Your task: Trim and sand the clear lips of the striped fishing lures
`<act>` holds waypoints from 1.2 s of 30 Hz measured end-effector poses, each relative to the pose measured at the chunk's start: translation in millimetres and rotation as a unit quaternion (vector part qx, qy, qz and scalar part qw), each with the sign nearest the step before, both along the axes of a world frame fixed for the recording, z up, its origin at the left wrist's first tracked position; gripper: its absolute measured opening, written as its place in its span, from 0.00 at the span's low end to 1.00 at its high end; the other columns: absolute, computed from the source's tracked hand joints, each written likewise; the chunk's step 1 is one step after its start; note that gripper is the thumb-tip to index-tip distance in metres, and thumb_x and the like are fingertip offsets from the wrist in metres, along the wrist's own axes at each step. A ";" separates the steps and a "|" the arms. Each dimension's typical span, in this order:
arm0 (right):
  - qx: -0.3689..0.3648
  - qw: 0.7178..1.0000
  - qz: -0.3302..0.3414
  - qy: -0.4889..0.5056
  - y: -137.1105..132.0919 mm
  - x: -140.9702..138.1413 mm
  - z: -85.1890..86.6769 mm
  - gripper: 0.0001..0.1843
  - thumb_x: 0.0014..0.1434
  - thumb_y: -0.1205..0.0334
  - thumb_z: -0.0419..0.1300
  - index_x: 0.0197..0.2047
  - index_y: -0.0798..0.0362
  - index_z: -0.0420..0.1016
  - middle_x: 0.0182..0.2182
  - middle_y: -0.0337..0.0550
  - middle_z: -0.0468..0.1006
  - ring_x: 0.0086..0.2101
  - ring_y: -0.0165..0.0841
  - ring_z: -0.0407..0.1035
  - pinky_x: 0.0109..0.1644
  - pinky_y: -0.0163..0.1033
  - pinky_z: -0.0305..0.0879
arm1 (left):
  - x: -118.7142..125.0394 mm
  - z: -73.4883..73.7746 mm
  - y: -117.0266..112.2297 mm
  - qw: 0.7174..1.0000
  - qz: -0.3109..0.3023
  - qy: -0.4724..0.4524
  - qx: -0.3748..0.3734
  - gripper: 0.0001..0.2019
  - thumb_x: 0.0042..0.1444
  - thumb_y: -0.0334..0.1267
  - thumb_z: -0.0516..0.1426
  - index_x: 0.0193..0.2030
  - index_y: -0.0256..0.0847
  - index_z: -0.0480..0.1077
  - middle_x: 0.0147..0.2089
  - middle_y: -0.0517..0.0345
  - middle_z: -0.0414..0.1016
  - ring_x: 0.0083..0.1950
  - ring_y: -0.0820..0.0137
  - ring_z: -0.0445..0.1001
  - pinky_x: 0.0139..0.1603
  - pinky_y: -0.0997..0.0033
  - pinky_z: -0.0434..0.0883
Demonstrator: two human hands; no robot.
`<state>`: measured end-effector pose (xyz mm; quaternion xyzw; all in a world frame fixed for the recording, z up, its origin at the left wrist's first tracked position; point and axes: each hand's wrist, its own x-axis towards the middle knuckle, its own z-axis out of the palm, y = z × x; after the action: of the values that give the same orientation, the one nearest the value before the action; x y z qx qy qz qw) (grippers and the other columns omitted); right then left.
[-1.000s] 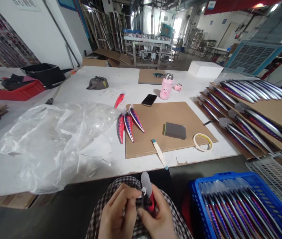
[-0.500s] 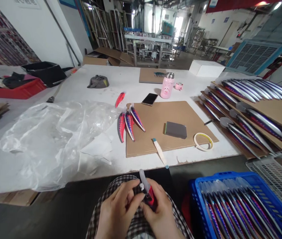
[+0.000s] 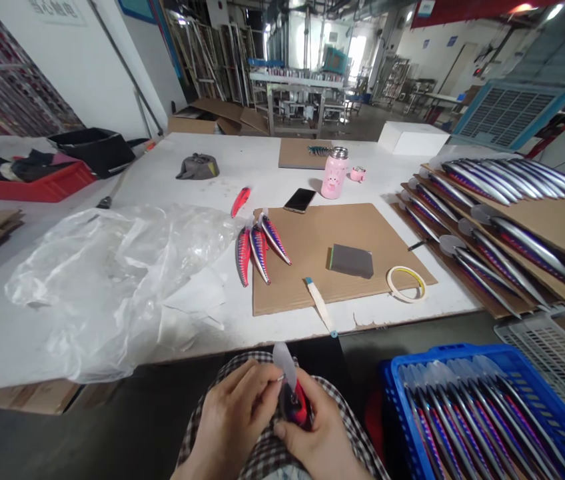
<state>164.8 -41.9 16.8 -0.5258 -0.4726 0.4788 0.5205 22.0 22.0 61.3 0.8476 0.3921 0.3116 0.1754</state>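
Far left: red tray (image 3: 65, 191) with dark cloth in it. Next, clear plastic bag (image 3: 97, 287), crumpled along the near table edge. Left hand (image 3: 237, 410): thumb and fingertips drawn into a narrow pinch at the clear lip of the held lure (image 3: 297, 410); whether anything small sits between the tips cannot be told, fingers obscure it. Beyond, on the table (image 3: 227, 317): three striped lures (image 3: 258, 253), tails together, partly over the cardboard sheet (image 3: 312, 233). Held lure, red and dark, is over the checked lap, lip upward. Right hand (image 3: 322, 427): wrapped round its body, thumb in front. On the cardboard, rightward: grey block (image 3: 351, 261), then tape roll (image 3: 402, 299). Far right, below table level: blue basket (image 3: 442, 352) of lures lying side by side.
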 end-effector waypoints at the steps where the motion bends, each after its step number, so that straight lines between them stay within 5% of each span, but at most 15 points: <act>1: -0.002 1.000 0.000 0.001 -0.2 0.0 -0.3 0.34 0.43 0.74 0.63 0.55 0.46 0.70 0.49 0.41 0.77 0.49 0.41 0.71 0.55 0.43 0.65 | -0.2 0.3 -0.1 1.000 -0.002 0.001 0.004 0.05 0.59 0.30 0.54 0.35 0.44 0.68 0.24 0.67 0.64 0.23 0.77 0.68 0.24 0.81 0.63; 7: -0.013 1.000 0.017 0.015 0.8 2.7 5.8 0.31 0.44 0.72 0.64 0.53 0.45 0.72 0.47 0.40 0.77 0.48 0.40 0.70 0.55 0.41 0.64 | 2.7 2.7 1.9 0.999 -0.005 0.013 0.052 0.06 0.59 0.29 0.53 0.33 0.43 0.68 0.23 0.65 0.65 0.23 0.75 0.69 0.23 0.79 0.63; 12: -0.014 0.990 0.033 0.137 3.8 0.6 13.0 0.28 0.46 0.67 0.67 0.52 0.47 0.72 0.42 0.39 0.77 0.47 0.39 0.69 0.53 0.38 0.64 | 7.9 9.6 0.9 0.996 -0.037 -0.009 0.081 0.05 0.59 0.28 0.54 0.36 0.41 0.69 0.24 0.63 0.66 0.24 0.74 0.68 0.25 0.77 0.66; 15: -0.005 0.962 0.081 0.259 3.5 -0.9 10.6 0.29 0.46 0.59 0.70 0.52 0.48 0.71 0.39 0.39 0.76 0.40 0.36 0.70 0.47 0.36 0.66 | 8.5 21.8 -3.8 0.992 -0.091 -0.083 0.043 0.10 0.58 0.26 0.54 0.44 0.41 0.69 0.29 0.61 0.70 0.28 0.75 0.71 0.29 0.80 0.69; 18: -0.037 0.939 0.101 0.326 1.6 1.4 6.5 0.31 0.41 0.53 0.73 0.49 0.49 0.73 0.35 0.37 0.75 0.33 0.30 0.68 0.39 0.33 0.65 | 5.9 36.6 -7.9 0.987 -0.065 -0.142 -0.024 0.12 0.59 0.26 0.52 0.47 0.42 0.67 0.34 0.61 0.70 0.31 0.77 0.72 0.31 0.83 0.70; 22: -0.059 0.942 0.086 0.320 -0.7 5.0 3.6 0.33 0.36 0.52 0.75 0.46 0.51 0.74 0.34 0.37 0.74 0.33 0.29 0.66 0.36 0.30 0.61 | 3.7 46.0 -10.6 0.987 -0.016 -0.147 -0.057 0.10 0.60 0.30 0.52 0.47 0.44 0.66 0.33 0.64 0.69 0.28 0.79 0.71 0.28 0.85 0.70; 26: -0.060 0.950 0.077 0.297 -1.6 1.6 2.4 0.36 0.34 0.44 0.74 0.46 0.50 0.73 0.33 0.40 0.76 0.32 0.34 0.70 0.35 0.35 0.66 | 9.0 44.3 -12.3 0.991 0.015 -0.129 -0.012 0.08 0.58 0.31 0.54 0.44 0.44 0.67 0.29 0.66 0.70 0.26 0.79 0.71 0.27 0.85 0.69; 36: -0.062 0.951 0.016 0.301 -3.5 -12.0 10.9 0.39 0.29 0.38 0.72 0.44 0.50 0.76 0.32 0.42 0.78 0.31 0.38 0.72 0.36 0.40 0.69 | 18.1 34.8 -14.8 0.992 0.017 -0.124 0.009 0.08 0.57 0.28 0.54 0.41 0.43 0.67 0.31 0.64 0.71 0.28 0.78 0.72 0.30 0.84 0.70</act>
<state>152.9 -45.4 27.8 -0.3804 -0.2716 0.6519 0.5971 40.2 7.1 96.1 0.7975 0.3787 0.4203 0.2096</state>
